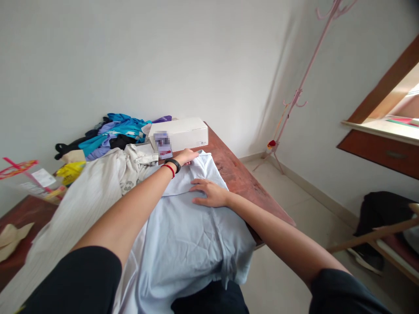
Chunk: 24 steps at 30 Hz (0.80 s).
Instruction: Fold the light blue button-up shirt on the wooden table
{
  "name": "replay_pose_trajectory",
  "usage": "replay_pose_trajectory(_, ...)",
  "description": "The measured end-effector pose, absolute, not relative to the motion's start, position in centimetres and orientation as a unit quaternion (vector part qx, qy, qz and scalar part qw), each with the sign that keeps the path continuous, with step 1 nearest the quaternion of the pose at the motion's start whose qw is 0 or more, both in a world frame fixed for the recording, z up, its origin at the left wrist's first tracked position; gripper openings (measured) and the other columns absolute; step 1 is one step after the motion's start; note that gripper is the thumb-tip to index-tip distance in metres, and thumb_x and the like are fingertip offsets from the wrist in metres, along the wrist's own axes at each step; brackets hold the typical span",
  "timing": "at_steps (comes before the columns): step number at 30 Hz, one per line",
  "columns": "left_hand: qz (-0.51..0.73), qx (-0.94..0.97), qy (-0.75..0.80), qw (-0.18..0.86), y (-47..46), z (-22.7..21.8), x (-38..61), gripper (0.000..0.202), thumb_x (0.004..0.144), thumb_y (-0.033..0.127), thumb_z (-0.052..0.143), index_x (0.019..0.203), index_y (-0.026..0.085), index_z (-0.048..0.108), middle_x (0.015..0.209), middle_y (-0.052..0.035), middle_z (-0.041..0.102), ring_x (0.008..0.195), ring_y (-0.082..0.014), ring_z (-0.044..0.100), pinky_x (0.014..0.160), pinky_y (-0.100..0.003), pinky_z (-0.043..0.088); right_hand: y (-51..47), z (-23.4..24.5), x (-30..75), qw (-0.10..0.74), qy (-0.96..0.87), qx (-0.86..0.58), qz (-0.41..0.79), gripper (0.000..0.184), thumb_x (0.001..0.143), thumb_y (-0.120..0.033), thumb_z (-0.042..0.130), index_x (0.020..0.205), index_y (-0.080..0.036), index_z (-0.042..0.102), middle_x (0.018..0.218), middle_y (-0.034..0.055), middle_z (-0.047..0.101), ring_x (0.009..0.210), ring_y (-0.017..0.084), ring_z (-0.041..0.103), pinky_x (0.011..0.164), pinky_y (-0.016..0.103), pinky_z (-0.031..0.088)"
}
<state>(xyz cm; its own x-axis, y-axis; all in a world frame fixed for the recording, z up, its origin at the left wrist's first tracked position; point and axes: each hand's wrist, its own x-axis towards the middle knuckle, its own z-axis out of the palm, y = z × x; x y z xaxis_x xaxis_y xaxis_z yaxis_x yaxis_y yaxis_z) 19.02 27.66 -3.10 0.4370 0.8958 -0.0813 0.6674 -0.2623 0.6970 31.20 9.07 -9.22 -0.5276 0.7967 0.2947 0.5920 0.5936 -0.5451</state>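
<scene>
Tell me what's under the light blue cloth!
The brown wooden table shows past the right edge of the light blue cloth. Anything else under its middle can't be seen; the cloth covers it.

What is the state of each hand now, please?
Left hand: curled at the far edge of the light-blue cloth; whether it grips cannot be told.
Right hand: open, resting on it.

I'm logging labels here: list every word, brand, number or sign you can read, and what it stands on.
No text is readable.
White box: label near its lower right corner, too small.
Upright item before the box: pixelated.
White card at left: marks too blurred.
Yellow packet: dark marks, too blurred.
Bright blue clothing: white marks, too blurred.
Pale blue cloth: no text visible.
</scene>
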Motion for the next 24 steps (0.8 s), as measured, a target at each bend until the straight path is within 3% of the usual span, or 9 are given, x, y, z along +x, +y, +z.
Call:
replay_pose_trajectory(3,0.158,0.835,0.475,0.229,27.5,-2.7,20.1,0.03,0.082,0.044,0.072,0.093,0.016,0.071,0.09,-0.0093,0.073,0.091,-0.0266,0.068,0.077,-0.029,0.052,9.0,-9.3,31.1,0.251,-0.859,-0.404,0.191,0.048,0.09,-0.047,0.07,0.13,-0.02,0.068,0.148,0.0154,0.054,0.142,0.031,0.046,0.119,0.05,0.032)
replay_pose_trajectory(5,0.152,0.869,0.437,0.174,27.1,-2.5,21.5,0.033,0.081,0.036,0.074,0.108,0.017,0.072,0.115,-0.0108,0.072,0.111,-0.028,0.065,0.093,-0.031,0.05,9.0,-9.3,31.0,0.245,-0.86,-0.405,0.19,0.048,0.09,-0.047,0.07,0.13,-0.02,0.068,0.149,0.0156,0.054,0.144,0.033,0.043,0.12,0.052,0.03)
replay_pose_trajectory(7,0.138,0.894,0.404,0.135,26.6,-2.6,23.3,0.035,0.081,0.027,0.073,0.115,0.018,0.072,0.126,-0.0125,0.069,0.12,-0.0289,0.061,0.102,-0.034,0.046,8.8,-9.2,30.9,0.238,-0.861,-0.407,0.19,0.047,0.09,-0.047,0.07,0.13,-0.021,0.068,0.15,0.0149,0.053,0.145,0.033,0.041,0.12,0.054,0.028)
replay_pose_trajectory(12,0.094,0.914,0.386,0.085,26.6,-3.5,26.7,0.02,0.08,0.006,0.067,0.095,0.012,0.077,0.11,-0.0219,0.072,0.115,-0.0349,0.065,0.101,-0.044,0.047,8.6,-8.9,30.8,0.213,-0.863,-0.416,0.192,0.049,0.09,-0.046,0.069,0.133,-0.022,0.066,0.154,0.0139,0.049,0.148,0.034,0.036,0.122,0.056,0.026)
replay_pose_trajectory(21,0.075,0.913,0.389,0.095,29.0,-4.6,27.7,0.017,0.081,0.008,0.067,0.095,0.008,0.076,0.102,-0.0253,0.073,0.109,-0.0358,0.068,0.097,-0.042,0.05,8.0,-8.9,30.5,0.188,-0.86,-0.438,0.185,0.057,0.089,-0.047,0.069,0.141,-0.026,0.059,0.16,0.0125,0.042,0.152,0.038,0.028,0.123,0.06,0.022)
replay_pose_trajectory(24,0.087,0.91,0.389,0.117,30.0,-4.5,28.0,0.02,0.086,0.01,0.061,0.099,0.01,0.075,0.104,-0.0207,0.074,0.104,-0.0303,0.07,0.094,-0.038,0.051,7.7,-8.7,30.3,0.181,-0.86,-0.439,0.189,0.06,0.09,-0.049,0.068,0.144,-0.025,0.057,0.162,0.0133,0.039,0.153,0.038,0.025,0.123,0.062,0.019)
